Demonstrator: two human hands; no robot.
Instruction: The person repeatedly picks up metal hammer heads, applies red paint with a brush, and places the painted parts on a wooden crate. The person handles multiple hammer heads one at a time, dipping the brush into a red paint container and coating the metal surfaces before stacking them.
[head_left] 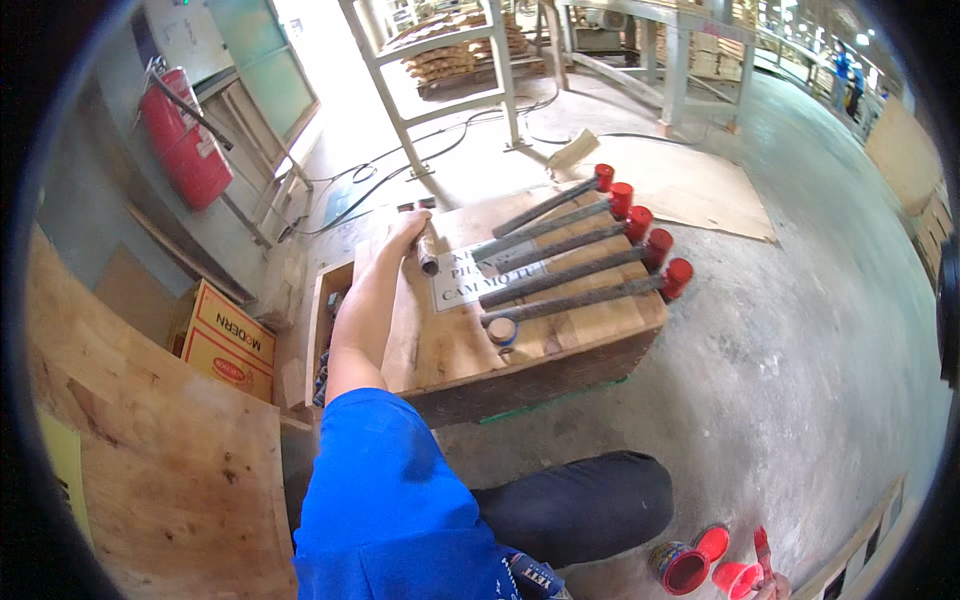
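My left hand, at the end of an outstretched arm, closes around a short brown cylindrical handle over the far left of a wooden box top. A small dark bar shows just beyond the fingers. To its right lie several dark rods side by side, their red-painted ends jutting past the right edge. Low at the right, my right hand is partly cut off by the frame and grips a paintbrush with red bristles, beside a small red cup.
An open paint can and a red lid stand on the floor. A small round piece sits on the box top. At left are a fire extinguisher, a carton and a curved wooden panel. Cables trail behind.
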